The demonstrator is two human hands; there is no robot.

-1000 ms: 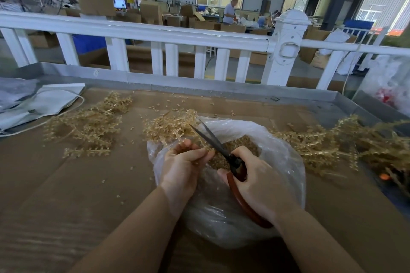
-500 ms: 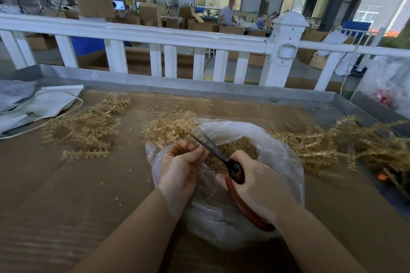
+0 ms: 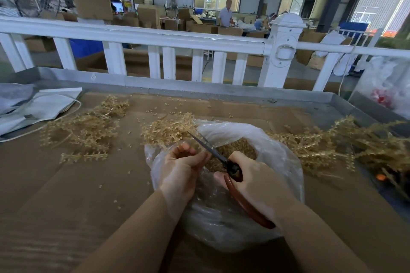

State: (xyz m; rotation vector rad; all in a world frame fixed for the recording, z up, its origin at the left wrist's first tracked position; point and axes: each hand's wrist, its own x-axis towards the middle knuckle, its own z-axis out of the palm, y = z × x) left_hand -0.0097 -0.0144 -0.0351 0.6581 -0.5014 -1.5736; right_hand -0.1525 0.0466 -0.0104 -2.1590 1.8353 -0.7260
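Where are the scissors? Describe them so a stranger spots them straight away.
Below the white fence rail, on the cardboard-covered table, sits a clear plastic bag. Over its mouth the right hand grips the scissors. Their dark blades and reddish-brown handle loop stand out from the pale tan sprigs all around.

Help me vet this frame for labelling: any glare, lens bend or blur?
Head view: the wide lens bows the white railing; head view: the daylit opening upper right is washed out; head view: the scissors and the right hand gripping them are sharp, with soft sheen on the plastic bag.
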